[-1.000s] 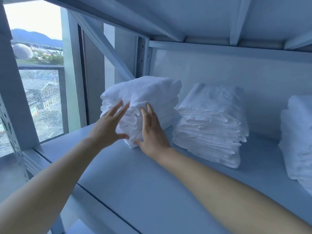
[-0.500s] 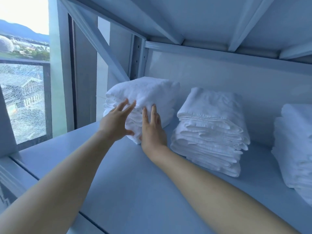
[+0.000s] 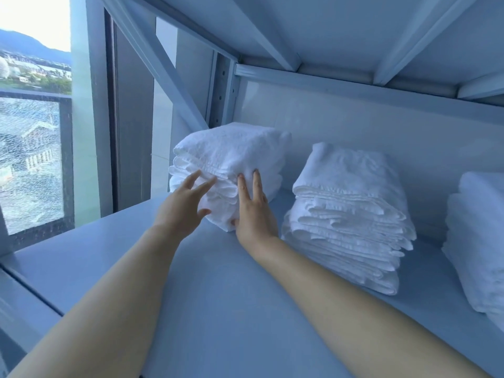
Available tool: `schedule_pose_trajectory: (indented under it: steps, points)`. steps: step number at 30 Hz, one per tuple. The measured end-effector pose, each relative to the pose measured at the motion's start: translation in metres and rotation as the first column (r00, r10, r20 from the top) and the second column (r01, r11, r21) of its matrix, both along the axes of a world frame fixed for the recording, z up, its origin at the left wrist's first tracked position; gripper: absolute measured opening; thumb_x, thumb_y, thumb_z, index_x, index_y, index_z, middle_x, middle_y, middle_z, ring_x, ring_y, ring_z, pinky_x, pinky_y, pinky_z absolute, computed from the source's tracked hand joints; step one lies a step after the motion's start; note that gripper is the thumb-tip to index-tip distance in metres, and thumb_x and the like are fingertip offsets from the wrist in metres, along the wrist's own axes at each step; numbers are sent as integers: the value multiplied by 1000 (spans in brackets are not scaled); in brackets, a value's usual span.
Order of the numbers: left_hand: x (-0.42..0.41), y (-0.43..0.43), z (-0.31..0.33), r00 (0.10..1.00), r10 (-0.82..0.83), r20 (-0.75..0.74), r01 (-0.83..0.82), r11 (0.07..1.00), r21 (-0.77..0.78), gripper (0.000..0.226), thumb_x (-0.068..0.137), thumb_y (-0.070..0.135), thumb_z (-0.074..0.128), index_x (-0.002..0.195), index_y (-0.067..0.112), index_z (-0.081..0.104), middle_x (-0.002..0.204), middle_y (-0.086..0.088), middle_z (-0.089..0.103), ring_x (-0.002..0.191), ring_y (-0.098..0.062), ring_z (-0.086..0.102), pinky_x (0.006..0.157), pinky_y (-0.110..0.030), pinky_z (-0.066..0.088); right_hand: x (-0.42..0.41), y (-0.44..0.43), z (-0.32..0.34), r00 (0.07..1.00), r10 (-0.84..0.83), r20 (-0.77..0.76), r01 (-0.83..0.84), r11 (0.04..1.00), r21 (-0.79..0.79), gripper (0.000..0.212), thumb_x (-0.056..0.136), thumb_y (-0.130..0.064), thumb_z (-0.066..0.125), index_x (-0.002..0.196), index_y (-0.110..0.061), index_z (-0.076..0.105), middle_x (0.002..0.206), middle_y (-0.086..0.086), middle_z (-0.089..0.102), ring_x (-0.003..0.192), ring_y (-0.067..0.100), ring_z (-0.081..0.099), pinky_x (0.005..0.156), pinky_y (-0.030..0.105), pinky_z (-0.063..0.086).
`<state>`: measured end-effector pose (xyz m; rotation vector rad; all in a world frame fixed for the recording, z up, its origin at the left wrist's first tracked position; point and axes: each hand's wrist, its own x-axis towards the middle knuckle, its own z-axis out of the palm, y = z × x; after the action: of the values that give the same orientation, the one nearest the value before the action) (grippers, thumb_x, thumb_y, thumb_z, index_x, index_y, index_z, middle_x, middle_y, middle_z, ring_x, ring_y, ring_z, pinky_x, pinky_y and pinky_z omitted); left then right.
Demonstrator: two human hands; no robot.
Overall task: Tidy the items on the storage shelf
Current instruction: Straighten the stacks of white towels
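Two bare forearms come in from the bottom of the view, cross the front edge of the pale blue shelf (image 3: pixel 218 309) and run over its bare board toward the back left corner.

The left hand (image 3: pixel 183 207) is open. Its fingers (image 3: pixel 194 179) are spread and nearly straight, and their tips touch the left-facing side of the left towel stack (image 3: pixel 231 156). The thumb juts out lower down, close to the folds.

The right hand (image 3: pixel 253 214) lies flat with straight fingers (image 3: pixel 241 186) against the right-facing side of the same stack, its heel low by the board. The near corner of the stack shows between the two hands, and neither hand curls round any cloth.

This stack of folded white towels sits near the back left corner, turned at an angle to the front edge, with its top towel bulging and its lower folds uneven. Just to its right, with a narrow gap between them, stands the middle towel stack (image 3: pixel 349 214), whose layered edges face forward and reach nearer the front edge. Farther right, well apart, the right towel stack (image 3: pixel 477 241) is cut off by the side of the view.

Behind all three runs a white back panel (image 3: pixel 381 126). The ribbed underside of the upper shelf (image 3: pixel 327 28) hangs overhead. A diagonal brace (image 3: pixel 152 64) crosses the left end of the rack, and beyond it is a window (image 3: pixel 32 159) showing buildings and hills.
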<state>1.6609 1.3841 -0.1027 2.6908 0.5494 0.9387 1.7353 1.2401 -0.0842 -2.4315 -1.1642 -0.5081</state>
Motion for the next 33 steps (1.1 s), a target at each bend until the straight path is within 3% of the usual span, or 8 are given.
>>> schedule_pose_trajectory:
  steps: [4,9,12,19,24,28,31,33]
  points:
    - [15,1,8,996,55,-75,-55,998,-9,69,87,25,64,143,38,28,157,4,13,132,-25,41,89,-41,48,2,6,0,999,-39,-16,39,999,-9,96,83,-2,62,150,-23,-4,154,3,-25,126,26,42,87,31,46]
    - [24,6,1,987,6,-163,-12,999,-36,67,94,27,52,147,40,13,158,7,-2,135,-26,35,90,-42,47,9,19,4,990,-125,-58,123,992,-27,93,83,6,57,150,-19,-3,155,5,-22,118,25,52,87,30,44]
    - [12,17,-8,984,2,-176,-3,1000,-8,62,96,30,47,145,45,12,157,11,9,138,-21,31,89,-40,45,11,20,7,991,-121,-61,118,992,-49,93,83,6,57,150,-19,-3,155,5,-22,113,27,55,86,31,45]
    - [-1,-1,4,995,-80,-59,81,997,4,54,94,31,51,143,38,30,152,11,26,131,-18,40,90,-42,48,-12,-8,15,987,-31,-156,22,998,-57,89,82,8,55,150,-15,2,157,2,-15,133,28,36,93,32,41]
    - [-13,-23,31,948,-175,266,187,982,-20,50,87,29,62,133,38,45,141,13,44,124,-10,45,88,-23,36,-36,-57,43,991,122,-57,-119,991,64,83,87,-3,58,149,-13,4,158,0,-7,143,17,14,104,22,25]
    - [-5,-64,46,924,-344,168,342,939,39,58,83,30,67,134,42,42,143,13,40,126,-8,42,93,-22,34,-37,-108,65,986,134,99,-145,983,113,76,91,-9,55,150,-17,7,158,-2,-4,145,12,4,106,19,22]
    - [5,-99,52,894,-436,97,426,898,113,72,79,38,70,135,55,28,148,18,26,130,-11,37,93,-27,38,-26,-147,67,987,44,153,-54,996,64,77,91,-24,58,149,-20,8,158,-3,-4,145,14,2,107,29,29]
    - [14,-121,54,885,-463,48,448,875,184,88,74,42,73,136,61,14,152,19,13,135,-13,29,90,-30,40,-13,-170,65,982,-63,178,63,998,2,81,89,-35,59,149,-22,6,158,-4,-7,145,17,-2,115,38,22]
